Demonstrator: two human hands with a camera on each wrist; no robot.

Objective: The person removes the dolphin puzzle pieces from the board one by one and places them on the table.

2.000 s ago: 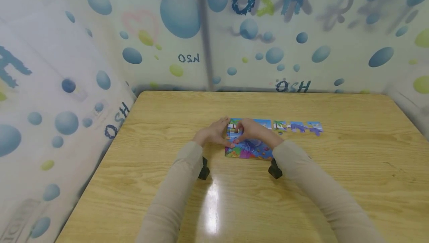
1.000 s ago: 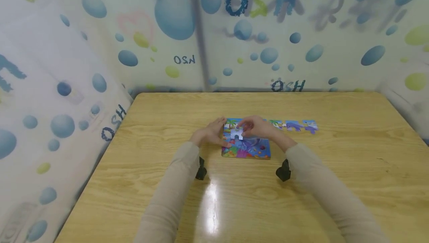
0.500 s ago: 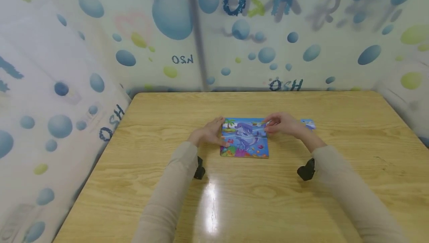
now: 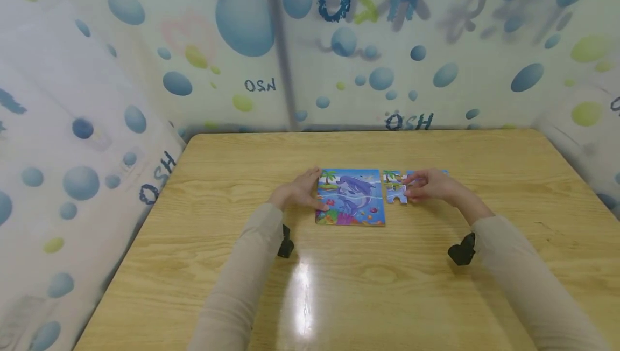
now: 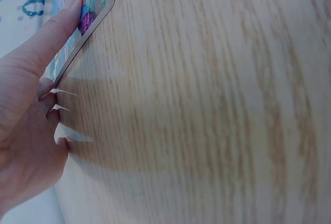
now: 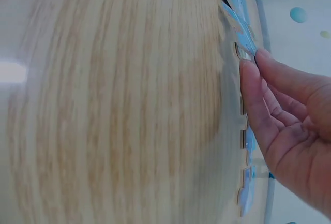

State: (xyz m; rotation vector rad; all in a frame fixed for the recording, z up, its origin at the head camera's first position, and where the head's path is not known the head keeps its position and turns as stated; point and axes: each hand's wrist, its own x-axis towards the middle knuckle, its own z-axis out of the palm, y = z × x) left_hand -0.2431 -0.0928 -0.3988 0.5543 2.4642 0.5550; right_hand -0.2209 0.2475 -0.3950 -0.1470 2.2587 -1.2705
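Note:
My left hand (image 4: 296,192) rests against the left side of a square jigsaw puzzle (image 4: 356,200) with a dolphin picture. Its thumb lies straight on the board's top near the lower left, also seen in the left wrist view. Just right of the puzzle, my right hand (image 4: 431,185) pinches a loose puzzle piece (image 4: 396,195) between thumb and fingers. That piece is tilted up off the table in the right wrist view, where its edge (image 6: 240,30) shows. Behind it lies a palm-tree puzzle piece (image 4: 390,175); the right hand partly covers further pieces in that row.
The wooden table (image 4: 349,286) carries the puzzle near its middle. Further loose puzzle pieces (image 6: 247,193) lie in a row in the right wrist view. A wall covering (image 4: 378,17) with blue and green dots stands behind the table. A black device (image 4: 462,250) sits at the right wrist.
My right hand has lifted a piece off the puzzle and carried it right, beside the loose row. The dolphin picture is now uncovered. My left hand has stayed at the board's left edge.

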